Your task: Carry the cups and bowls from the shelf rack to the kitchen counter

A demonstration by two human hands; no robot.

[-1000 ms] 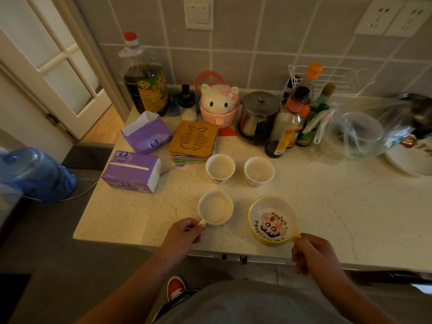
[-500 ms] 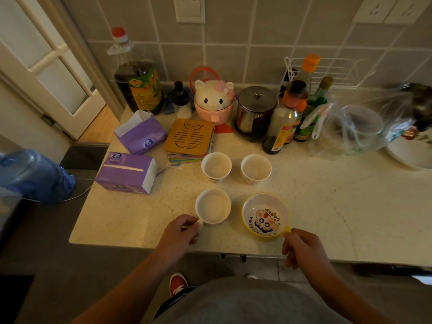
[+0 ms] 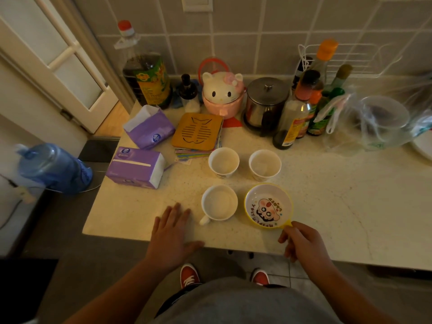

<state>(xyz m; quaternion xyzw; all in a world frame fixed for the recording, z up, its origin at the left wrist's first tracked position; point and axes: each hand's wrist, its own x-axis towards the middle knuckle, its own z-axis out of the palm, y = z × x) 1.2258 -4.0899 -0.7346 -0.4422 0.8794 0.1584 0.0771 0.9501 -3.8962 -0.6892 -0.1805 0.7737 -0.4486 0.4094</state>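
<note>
From the head view, four vessels stand on the pale stone bench (image 3: 327, 218) near its front edge. Two handleless white cups sit side by side at the back, the left cup (image 3: 223, 162) just beside a stack of coasters topped by a wooden fish trivet (image 3: 197, 131), the right cup (image 3: 264, 164) close to it but apart. In front of them stands a white mug (image 3: 219, 202) with its handle turned toward the person, and just to its right a yellow-rimmed bowl (image 3: 268, 205) with a cartoon face printed inside. The left hand (image 3: 173, 235) lies flat over the bench edge, fingers spread, its grip released and holding nothing, just left of the mug's handle without touching it. The right hand (image 3: 301, 242) pinches the bowl's small yellow tab handle between thumb and fingertips, the bowl resting on the bench. Farther back are two purple tissue packs (image 3: 138, 167), a cat-faced pink pot (image 3: 222, 94), a steel canister (image 3: 266, 101) and several sauce bottles (image 3: 304, 104).
</note>
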